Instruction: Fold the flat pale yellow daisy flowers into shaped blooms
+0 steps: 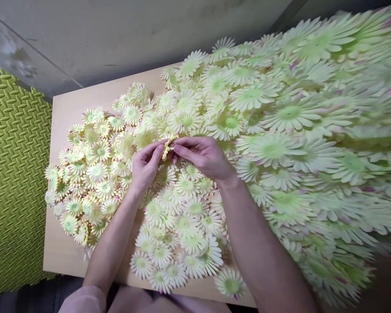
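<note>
Both hands meet above a wooden board (65, 108) heaped with pale yellow-green artificial daisy heads (97, 174). My left hand (145, 165) and my right hand (203, 155) pinch one small flower piece (167, 149) between their fingertips, held edge-on over the heap. Fingers of both hands are curled and closed on it. Flat daisies (185, 226) lie under my forearms.
A much larger mound of the same daisies (299, 130) rises at the right, close to the camera and blurred. A green woven foam mat (13, 174) lies left of the board. Grey concrete floor (117, 34) shows beyond it.
</note>
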### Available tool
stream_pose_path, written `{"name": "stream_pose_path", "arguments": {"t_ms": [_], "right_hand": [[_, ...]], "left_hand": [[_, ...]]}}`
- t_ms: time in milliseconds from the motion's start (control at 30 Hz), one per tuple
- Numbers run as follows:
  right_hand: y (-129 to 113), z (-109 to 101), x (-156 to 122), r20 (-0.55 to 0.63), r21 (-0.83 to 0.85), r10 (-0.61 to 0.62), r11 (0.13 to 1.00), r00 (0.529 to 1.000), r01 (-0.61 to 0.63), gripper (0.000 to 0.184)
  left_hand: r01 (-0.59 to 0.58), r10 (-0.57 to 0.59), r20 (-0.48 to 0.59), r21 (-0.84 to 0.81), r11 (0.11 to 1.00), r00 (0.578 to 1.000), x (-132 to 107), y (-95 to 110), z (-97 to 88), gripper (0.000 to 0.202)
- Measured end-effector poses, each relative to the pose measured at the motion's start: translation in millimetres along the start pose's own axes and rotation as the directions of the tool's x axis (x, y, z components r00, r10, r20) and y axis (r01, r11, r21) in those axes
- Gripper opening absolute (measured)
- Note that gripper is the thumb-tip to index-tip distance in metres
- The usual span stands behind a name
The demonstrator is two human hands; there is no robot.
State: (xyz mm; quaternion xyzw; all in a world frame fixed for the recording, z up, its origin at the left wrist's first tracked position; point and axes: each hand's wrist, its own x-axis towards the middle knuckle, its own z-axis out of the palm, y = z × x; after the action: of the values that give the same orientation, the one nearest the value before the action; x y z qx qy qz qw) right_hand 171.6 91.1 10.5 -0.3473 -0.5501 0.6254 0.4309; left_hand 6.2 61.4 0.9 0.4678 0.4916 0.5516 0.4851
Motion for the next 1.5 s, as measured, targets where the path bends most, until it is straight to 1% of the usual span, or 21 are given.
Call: {"name": "stream_pose_path", "arguments": {"t_ms": [100,233,400,600,933,1167,1300,1500], "right_hand": [[-0.4,1.0,0.7,0.011,0.011,0.003,1.000,1.000,-0.003,0.018],[-0.9,2.6,0.8,0.012,0.017,-0.008,1.000,1.000,0.008,0.016],[-1.1,1.3,-0.1,0.008,0.008,0.012,1.000,1.000,-0.012,0.016],[-1.2,1.2,0.6,0.031,0.029,-0.025,0.999,0.999,0.024,0.011],[-1.2,1.9,0.8,0.053,-0.008,-0.021,1.000,0.998,0.022,0.013],[-2.2,2.3,0.4,0.028,0.010,0.014,1.000,1.000,-0.014,0.015],[-3.1,2.5,0.3,0.011,0.000,0.007,1.000,1.000,-0.007,0.014],[-4.7,2.4,-0.3,0.028,-0.010,-0.004,1.000,1.000,0.004,0.013]], "left_hand": [[-0.002,0.002,0.003,0.011,1.000,1.000,0.0,0.0,0.2,0.025],[-0.003,0.003,-0.004,0.027,1.000,1.000,-0.2,-0.9,-0.1,0.025],[-0.001,0.001,0.002,0.023,1.000,1.000,-0.8,-1.6,-0.3,0.026],[-0.005,0.005,-0.005,0.025,1.000,1.000,-0.7,-4.6,-1.1,0.026],[-0.001,0.002,0.025,-0.033,0.999,1.000,-0.6,-0.5,1.0,0.025],[0.000,0.000,0.014,0.000,1.000,1.000,-0.4,0.2,0.5,0.027],[0.006,-0.006,0.014,0.013,1.000,1.000,-0.8,-0.3,0.4,0.026],[0.014,-0.014,0.020,0.018,1.000,1.000,-1.4,0.8,0.0,0.025]]}}
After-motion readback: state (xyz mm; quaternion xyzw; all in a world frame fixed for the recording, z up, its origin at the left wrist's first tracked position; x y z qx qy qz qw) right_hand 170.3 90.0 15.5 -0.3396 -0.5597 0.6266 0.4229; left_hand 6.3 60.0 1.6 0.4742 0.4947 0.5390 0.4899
